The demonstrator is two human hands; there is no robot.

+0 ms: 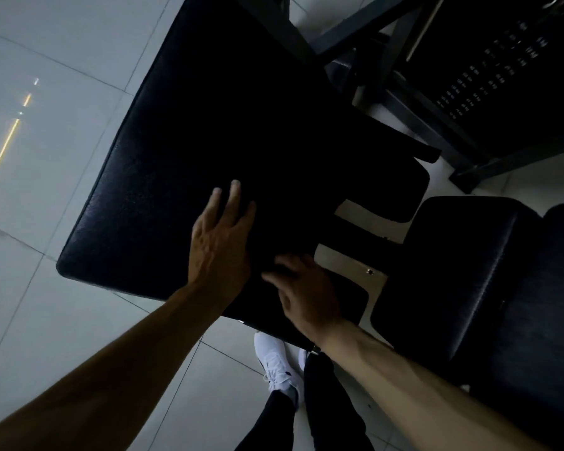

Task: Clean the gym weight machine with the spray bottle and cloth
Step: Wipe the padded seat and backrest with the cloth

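Under you there is a floor (46,43) of large pale grey tiles, with thin dark joints between them that run slantwise across your view. On the left side a thin yellow streak of light (0,156) is reflected on the tiles, with two small bright spots (36,81) above it. The room is dim.

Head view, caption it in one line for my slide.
Left hand flat on the weight machine's black pad, right hand at its edge.
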